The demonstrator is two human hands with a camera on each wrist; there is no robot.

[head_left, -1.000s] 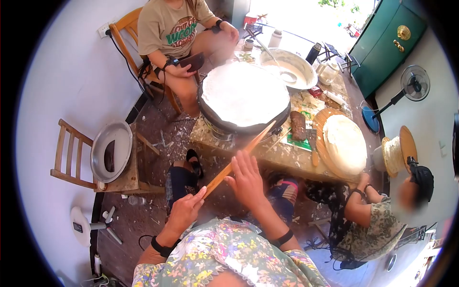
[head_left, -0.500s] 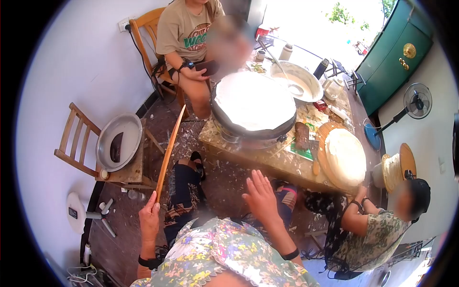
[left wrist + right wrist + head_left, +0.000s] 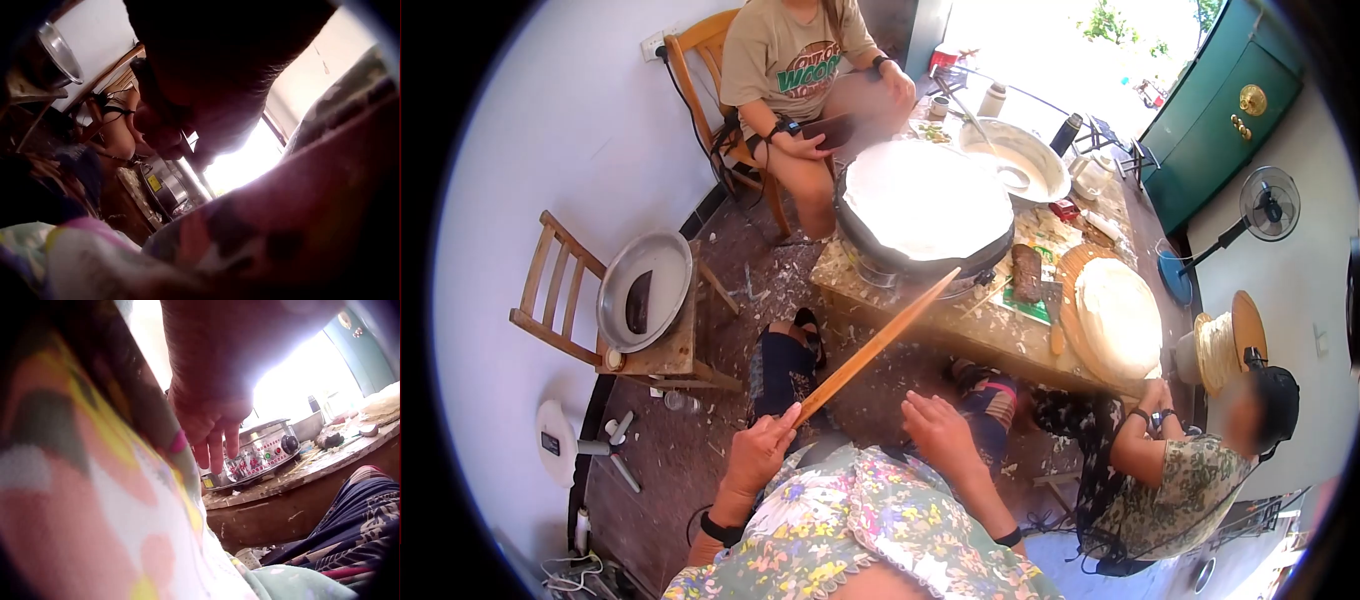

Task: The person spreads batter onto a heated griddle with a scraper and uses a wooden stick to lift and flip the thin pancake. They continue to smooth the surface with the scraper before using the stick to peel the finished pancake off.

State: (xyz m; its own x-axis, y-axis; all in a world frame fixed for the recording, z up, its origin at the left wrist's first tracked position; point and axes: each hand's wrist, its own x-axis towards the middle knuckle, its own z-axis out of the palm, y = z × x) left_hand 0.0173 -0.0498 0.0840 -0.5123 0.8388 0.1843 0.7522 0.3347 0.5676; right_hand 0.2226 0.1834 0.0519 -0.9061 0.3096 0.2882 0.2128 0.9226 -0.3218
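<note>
In the head view my left hand [image 3: 758, 452] grips the lower end of a long, flat wooden spatula [image 3: 880, 345]. Its pointed tip reaches up to the near rim of a round black griddle [image 3: 870, 255], overlapping it in this view. A thin white crepe [image 3: 930, 200] covers most of the griddle top. My right hand [image 3: 943, 432] holds nothing and hovers before my body, fingers loosely bent. From the right wrist, that hand [image 3: 215, 422] hangs with fingers pointing down, the griddle's control panel [image 3: 265, 453] behind it. Mostly dark in the left wrist view is my left hand [image 3: 206, 106].
Right of the griddle lie a brown block [image 3: 1027, 273], a scraper [image 3: 1054, 315] and a round board [image 3: 1072, 270] with stacked crepes. A batter basin [image 3: 1050, 185] with a ladle stands behind. One person [image 3: 800, 80] sits across, another [image 3: 1190, 470] at right. A metal basin [image 3: 615, 325] sits at left.
The spatula first pointed toward the griddle, swung left and upright, then came back to the griddle's rim. My right hand drew back toward my body and its straight fingers bent.
</note>
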